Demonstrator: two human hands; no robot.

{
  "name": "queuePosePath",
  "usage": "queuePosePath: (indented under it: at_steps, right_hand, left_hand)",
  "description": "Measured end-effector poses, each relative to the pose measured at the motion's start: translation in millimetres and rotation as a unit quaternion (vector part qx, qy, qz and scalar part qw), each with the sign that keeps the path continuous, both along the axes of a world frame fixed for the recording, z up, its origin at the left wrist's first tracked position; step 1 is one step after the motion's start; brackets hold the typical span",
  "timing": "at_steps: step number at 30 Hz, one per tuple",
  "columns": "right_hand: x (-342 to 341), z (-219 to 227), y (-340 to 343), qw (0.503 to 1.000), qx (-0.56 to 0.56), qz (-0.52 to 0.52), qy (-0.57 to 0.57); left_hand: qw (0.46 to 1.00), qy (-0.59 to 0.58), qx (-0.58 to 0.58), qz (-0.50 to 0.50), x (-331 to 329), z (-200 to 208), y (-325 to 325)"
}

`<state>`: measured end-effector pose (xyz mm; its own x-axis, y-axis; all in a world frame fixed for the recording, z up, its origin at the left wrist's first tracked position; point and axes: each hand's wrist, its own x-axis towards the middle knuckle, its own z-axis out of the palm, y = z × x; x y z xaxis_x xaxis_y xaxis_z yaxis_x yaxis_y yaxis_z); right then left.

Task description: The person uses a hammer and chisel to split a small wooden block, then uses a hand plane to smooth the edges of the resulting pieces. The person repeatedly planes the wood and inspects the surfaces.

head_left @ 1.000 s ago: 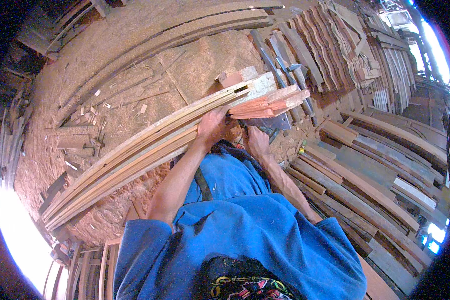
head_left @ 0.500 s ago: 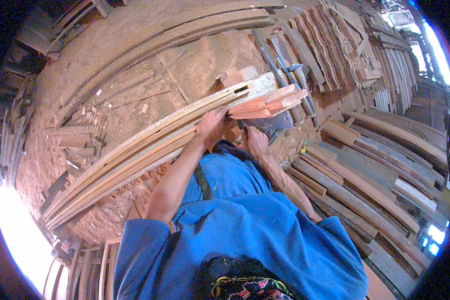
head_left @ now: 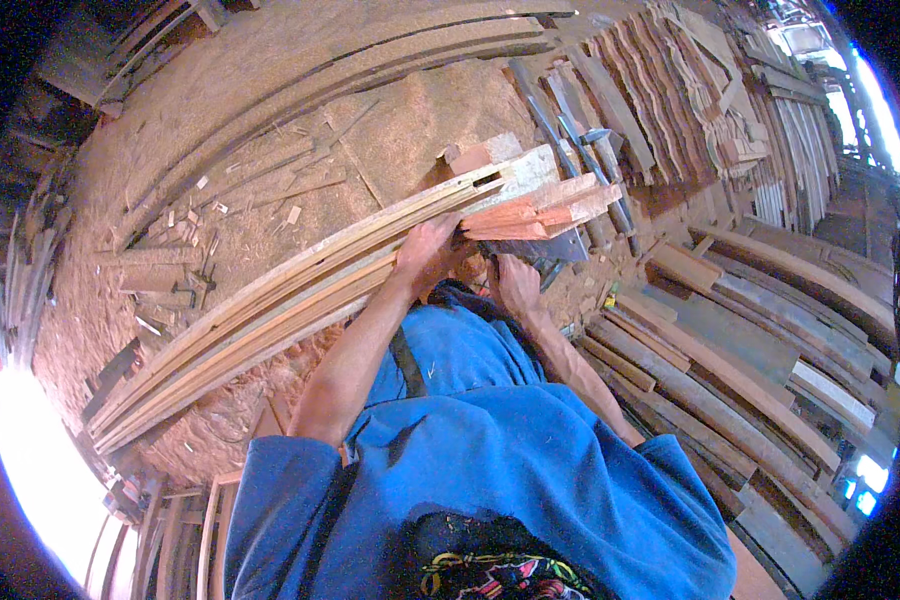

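A long bundle of pale wooden strips runs from the lower left up to the middle. Its right end has a rectangular slot, near a whitish patch. My left hand is closed at the near edge of these strips, beside several reddish cut board ends; its fingertips are partly hidden. Just right of it and close to my body, my right hand makes a fist. Whatever is in that fist is hidden. Beneath the reddish ends, a dark flat surface shows.
Sawdust and wood offcuts cover the ground beyond the bundle. A long curved beam lies farther off. Boards with wavy edges are stacked at the far right, by metal bars. More planks lie at my right.
The whole view shifts very slightly. Both hands stay almost where they were, and the strips and reddish board ends keep their places.
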<state>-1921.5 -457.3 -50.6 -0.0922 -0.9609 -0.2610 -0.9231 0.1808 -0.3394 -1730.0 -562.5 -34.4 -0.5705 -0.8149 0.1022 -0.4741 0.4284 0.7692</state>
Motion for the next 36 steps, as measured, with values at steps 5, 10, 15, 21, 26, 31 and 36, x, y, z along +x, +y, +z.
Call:
queuePosePath:
  at_steps: [5, 10, 15, 21, 26, 31, 36]
  right_hand:
    - [1.9, 11.9, -4.6, 1.0, 0.03, 0.001, 0.002]
    - [0.6, 21.1, -7.4, 0.999, 0.042, 0.013, 0.004]
    - [-0.6, 19.6, -10.9, 0.998, 0.057, 0.006, 0.014]
    - [-0.6, 19.5, -12.9, 0.998, 0.042, 0.018, 0.03]
    - [-1.6, 18.4, -15.6, 0.998, 0.047, 0.033, 0.016]
    - [-35.4, 21.8, -3.3, 0.994, 0.108, 0.019, 0.009]
    - [-121.1, 41.5, 16.7, 0.999, -0.004, 0.052, 0.011]
  left_hand:
    - [0.999, -0.043, 0.025, -0.007, -0.4, 3.5, 0.5]
    - [0.999, -0.002, 0.041, -0.001, -1.9, 9.4, 2.4]
    - [1.0, 0.002, 0.027, 0.014, -3.4, 9.7, 2.1]
    - [1.0, -0.004, -0.016, 0.023, -4.1, 13.9, 2.5]
    - [0.999, -0.028, 0.004, 0.029, -4.1, 2.6, 2.1]
    - [0.989, -0.024, 0.14, 0.041, -4.6, -29.7, 1.7]
    - [0.988, -0.08, 0.124, 0.043, -4.1, -38.8, 1.4]
